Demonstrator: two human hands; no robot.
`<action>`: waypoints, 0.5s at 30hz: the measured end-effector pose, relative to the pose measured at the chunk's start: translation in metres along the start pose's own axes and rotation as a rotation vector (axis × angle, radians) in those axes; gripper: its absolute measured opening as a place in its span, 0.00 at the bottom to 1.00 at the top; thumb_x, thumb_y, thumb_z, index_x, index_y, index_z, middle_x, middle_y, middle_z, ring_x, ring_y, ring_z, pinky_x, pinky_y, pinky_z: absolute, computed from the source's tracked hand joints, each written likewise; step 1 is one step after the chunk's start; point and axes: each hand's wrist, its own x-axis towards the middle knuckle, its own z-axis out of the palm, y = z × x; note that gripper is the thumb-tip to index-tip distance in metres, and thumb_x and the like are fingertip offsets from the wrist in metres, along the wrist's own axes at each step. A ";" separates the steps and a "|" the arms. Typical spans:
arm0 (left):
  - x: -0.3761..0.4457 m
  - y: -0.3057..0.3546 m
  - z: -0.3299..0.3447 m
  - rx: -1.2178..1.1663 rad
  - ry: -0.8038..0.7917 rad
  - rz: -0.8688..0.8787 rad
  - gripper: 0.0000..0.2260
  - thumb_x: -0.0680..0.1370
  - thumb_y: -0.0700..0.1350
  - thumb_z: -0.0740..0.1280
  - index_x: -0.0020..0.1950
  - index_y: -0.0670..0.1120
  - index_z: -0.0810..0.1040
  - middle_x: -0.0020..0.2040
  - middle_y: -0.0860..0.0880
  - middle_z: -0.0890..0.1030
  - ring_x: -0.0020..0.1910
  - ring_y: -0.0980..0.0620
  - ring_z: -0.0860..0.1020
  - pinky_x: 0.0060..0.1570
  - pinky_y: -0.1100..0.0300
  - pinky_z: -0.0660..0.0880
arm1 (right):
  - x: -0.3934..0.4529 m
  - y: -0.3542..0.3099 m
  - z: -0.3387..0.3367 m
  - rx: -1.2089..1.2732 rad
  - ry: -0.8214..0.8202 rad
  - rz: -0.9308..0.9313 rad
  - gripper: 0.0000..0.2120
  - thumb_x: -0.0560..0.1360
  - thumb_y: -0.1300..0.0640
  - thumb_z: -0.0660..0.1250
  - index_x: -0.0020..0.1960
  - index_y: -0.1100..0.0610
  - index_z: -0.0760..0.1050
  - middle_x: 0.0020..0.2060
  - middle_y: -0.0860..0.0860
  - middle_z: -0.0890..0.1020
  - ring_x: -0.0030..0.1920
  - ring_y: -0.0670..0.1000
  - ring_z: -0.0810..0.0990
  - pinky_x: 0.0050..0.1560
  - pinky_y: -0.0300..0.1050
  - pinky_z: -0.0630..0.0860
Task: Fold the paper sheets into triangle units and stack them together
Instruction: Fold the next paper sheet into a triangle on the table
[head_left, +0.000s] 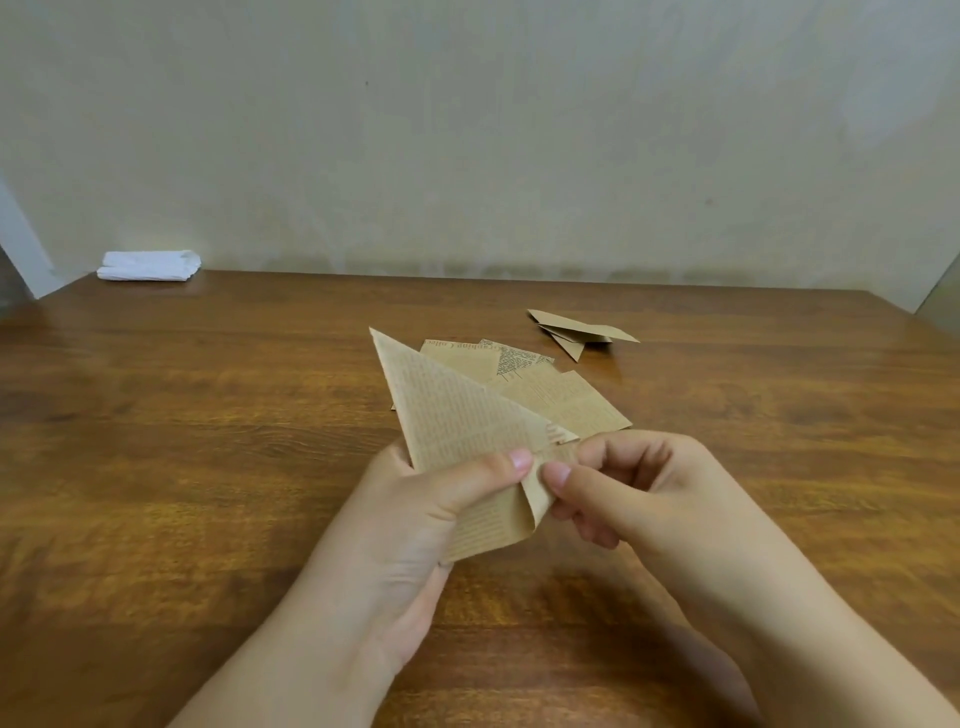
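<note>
You hold the folded paper triangle (457, 431) above the table (208, 415), its long axis running from the far-left tip back toward you. Your left hand (415, 525) has its grip closed on the near body of the sheet, and your right hand (639, 493) pinches the loose corner flap just beside the left thumb. The flap lies nearer your right hand, so that hand is probably the one to press the coming crease, while the unfolded sheets (550, 389) and the finished units (576, 330) lie on the table beyond.

Brown wooden bench (208, 441), grain running across. White folded cloth (149, 266) on bench's far left corner, against pale wall (467, 130). Wall runs along bench's far edge.
</note>
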 end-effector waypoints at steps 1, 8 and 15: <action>0.000 0.000 0.000 0.000 -0.009 -0.002 0.19 0.60 0.37 0.79 0.50 0.44 0.84 0.49 0.43 0.85 0.49 0.45 0.84 0.45 0.54 0.76 | 0.000 0.000 0.000 -0.006 0.001 -0.005 0.15 0.64 0.47 0.73 0.34 0.60 0.80 0.26 0.51 0.78 0.27 0.45 0.71 0.28 0.36 0.67; -0.001 0.001 0.001 0.037 -0.024 0.011 0.21 0.61 0.36 0.79 0.53 0.41 0.83 0.49 0.41 0.85 0.51 0.43 0.83 0.54 0.46 0.77 | 0.001 0.003 0.000 -0.023 0.005 -0.022 0.15 0.62 0.45 0.73 0.32 0.57 0.80 0.27 0.52 0.77 0.28 0.46 0.69 0.29 0.39 0.64; -0.002 0.001 0.003 0.032 -0.017 0.022 0.21 0.61 0.35 0.78 0.52 0.41 0.83 0.49 0.42 0.85 0.50 0.44 0.84 0.52 0.49 0.78 | 0.001 0.001 -0.003 0.069 0.023 -0.022 0.18 0.58 0.42 0.71 0.35 0.58 0.83 0.26 0.50 0.77 0.27 0.43 0.70 0.28 0.33 0.67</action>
